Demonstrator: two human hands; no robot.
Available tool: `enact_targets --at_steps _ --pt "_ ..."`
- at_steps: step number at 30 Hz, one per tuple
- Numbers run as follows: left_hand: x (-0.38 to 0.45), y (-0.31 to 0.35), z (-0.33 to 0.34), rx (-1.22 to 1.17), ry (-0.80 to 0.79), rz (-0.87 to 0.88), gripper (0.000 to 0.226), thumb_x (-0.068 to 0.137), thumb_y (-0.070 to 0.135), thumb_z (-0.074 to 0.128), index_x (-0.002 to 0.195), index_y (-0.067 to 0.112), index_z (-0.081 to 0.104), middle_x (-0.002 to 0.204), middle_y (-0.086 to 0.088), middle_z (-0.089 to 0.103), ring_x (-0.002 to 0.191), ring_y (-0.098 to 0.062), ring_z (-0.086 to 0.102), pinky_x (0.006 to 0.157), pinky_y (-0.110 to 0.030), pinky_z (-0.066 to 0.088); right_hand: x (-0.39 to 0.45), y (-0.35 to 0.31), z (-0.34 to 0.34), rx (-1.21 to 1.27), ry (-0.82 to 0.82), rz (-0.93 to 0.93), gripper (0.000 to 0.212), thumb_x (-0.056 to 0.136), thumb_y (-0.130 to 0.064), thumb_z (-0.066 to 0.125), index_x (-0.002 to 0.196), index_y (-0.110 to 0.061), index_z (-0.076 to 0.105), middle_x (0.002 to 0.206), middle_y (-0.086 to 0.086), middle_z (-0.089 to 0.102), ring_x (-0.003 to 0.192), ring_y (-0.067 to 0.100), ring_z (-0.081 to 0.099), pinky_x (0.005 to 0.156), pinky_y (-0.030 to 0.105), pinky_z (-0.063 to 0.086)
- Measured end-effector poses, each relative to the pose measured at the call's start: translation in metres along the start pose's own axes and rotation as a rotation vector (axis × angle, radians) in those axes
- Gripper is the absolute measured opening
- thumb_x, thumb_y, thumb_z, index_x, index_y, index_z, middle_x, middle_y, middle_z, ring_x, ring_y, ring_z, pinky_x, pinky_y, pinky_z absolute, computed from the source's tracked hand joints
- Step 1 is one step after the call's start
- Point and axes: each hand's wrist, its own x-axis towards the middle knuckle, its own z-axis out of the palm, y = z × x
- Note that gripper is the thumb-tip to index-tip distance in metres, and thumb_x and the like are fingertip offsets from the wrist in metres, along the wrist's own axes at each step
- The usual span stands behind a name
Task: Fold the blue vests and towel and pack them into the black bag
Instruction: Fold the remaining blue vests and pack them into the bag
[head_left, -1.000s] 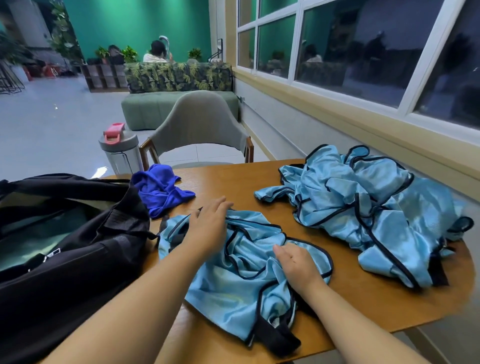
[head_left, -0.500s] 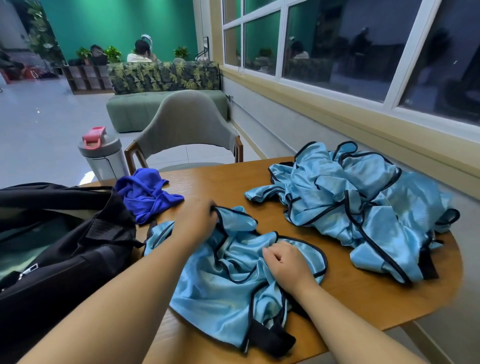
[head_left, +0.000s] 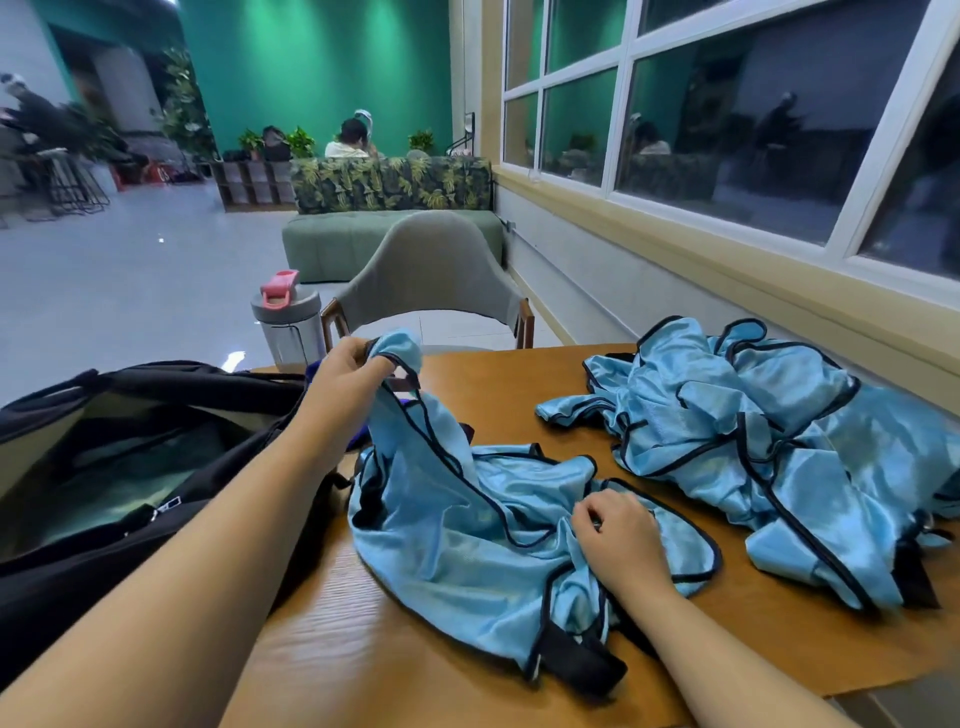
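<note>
The wooden bench (head_left: 493, 670) carries the open black bag (head_left: 130, 467) at left. A blue vest (head_left: 467, 540) stretches from near edge up-left, its corner lifted by the pinching left hand (head_left: 345, 382); the right hand (head_left: 621, 545) grips its middle.

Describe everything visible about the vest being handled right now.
The vest is shiny light-blue fabric with dark piping along its edges and a black strap at its near end. It lies crumpled on the wooden table, beside the black bag. The left hand pinches one edge, lifted above the table; the right hand grips a fold lower down.
</note>
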Motion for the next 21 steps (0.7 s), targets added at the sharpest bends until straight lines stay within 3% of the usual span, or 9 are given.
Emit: enact_targets --at_steps 4,5,8,11,13,15,17,21 --pt "-0.026 0.0 -0.015 -0.164 -0.089 0.041 0.016 0.086 0.0 0.06 0.094 0.01 0.05 0.08 -0.008 0.066 0.072 -0.021 0.069 0.058 -0.031 0.055 0.002 -0.006 -0.005 0.014 -0.068 0.016 0.002 0.09 -0.031 0.056 0.089 -0.032 0.057 0.096 -0.015 0.055 0.105 0.012 0.048 0.093 0.036 0.04" --pt "-0.032 -0.002 -0.018 -0.228 -0.104 0.039 0.021 0.082 0.002 0.064 0.093 0.009 0.048 0.075 -0.009 0.067 0.068 -0.022 0.069 0.057 -0.033 0.055 0.002 -0.007 -0.006 0.009 -0.078 0.028 0.008 0.089 -0.032 0.057 0.097 -0.031 0.058 0.104 -0.014 0.054 0.111 0.013 0.046 0.096 0.036 0.04" --pt "-0.044 -0.009 -0.027 -0.425 -0.097 0.017 0.027 0.069 0.01 0.06 0.092 0.011 0.044 0.069 -0.009 0.067 0.061 -0.021 0.066 0.052 -0.032 0.054 0.006 -0.009 -0.013 -0.035 -0.186 0.097 0.051 0.085 -0.047 0.061 0.129 -0.026 0.048 0.131 -0.006 0.048 0.129 0.017 0.039 0.104 0.038 0.037" --pt "-0.047 -0.012 -0.033 -0.532 -0.022 0.056 0.034 0.068 0.004 0.061 0.098 0.018 0.05 0.079 0.0 0.069 0.071 -0.014 0.066 0.058 -0.028 0.056 0.01 -0.012 -0.023 -0.152 -0.374 0.184 0.094 0.072 -0.07 0.063 0.146 -0.024 0.029 0.149 -0.002 0.032 0.14 0.022 0.025 0.111 0.043 0.03" --pt "-0.048 -0.011 -0.035 -0.51 0.033 0.094 0.039 0.074 -0.004 0.063 0.101 0.022 0.053 0.085 0.0 0.068 0.075 -0.013 0.067 0.062 -0.026 0.056 0.009 -0.02 -0.028 -0.25 -0.425 0.175 0.084 0.071 -0.072 0.062 0.139 -0.028 0.04 0.142 -0.002 0.038 0.136 0.023 0.03 0.107 0.043 0.032" --pt "-0.049 -0.008 -0.034 -0.457 0.096 0.129 0.039 0.081 -0.007 0.062 0.1 0.026 0.055 0.087 -0.001 0.067 0.075 -0.013 0.066 0.065 -0.026 0.056 0.009 -0.028 -0.031 -0.259 -0.384 0.149 0.043 0.081 -0.059 0.059 0.115 -0.032 0.056 0.121 -0.003 0.051 0.122 0.023 0.043 0.098 0.041 0.037" --pt "-0.05 -0.008 -0.035 -0.373 0.138 0.168 0.038 0.086 -0.007 0.059 0.099 0.029 0.056 0.089 -0.003 0.066 0.077 -0.014 0.065 0.067 -0.025 0.054 0.008 -0.034 -0.033 -0.148 -0.314 0.16 0.014 0.089 -0.042 0.055 0.091 -0.029 0.058 0.097 -0.005 0.06 0.102 0.021 0.054 0.085 0.037 0.04" --pt "-0.049 -0.024 -0.043 -0.06 0.223 0.202 0.03 0.084 0.005 0.068 0.099 0.03 0.06 0.09 -0.012 0.064 0.077 -0.016 0.059 0.069 -0.028 0.048 0.011 -0.047 -0.042 0.182 -0.201 0.199 0.025 0.09 -0.026 0.053 0.069 -0.016 0.045 0.063 -0.001 0.046 0.06 0.017 0.042 0.056 0.031 0.03"
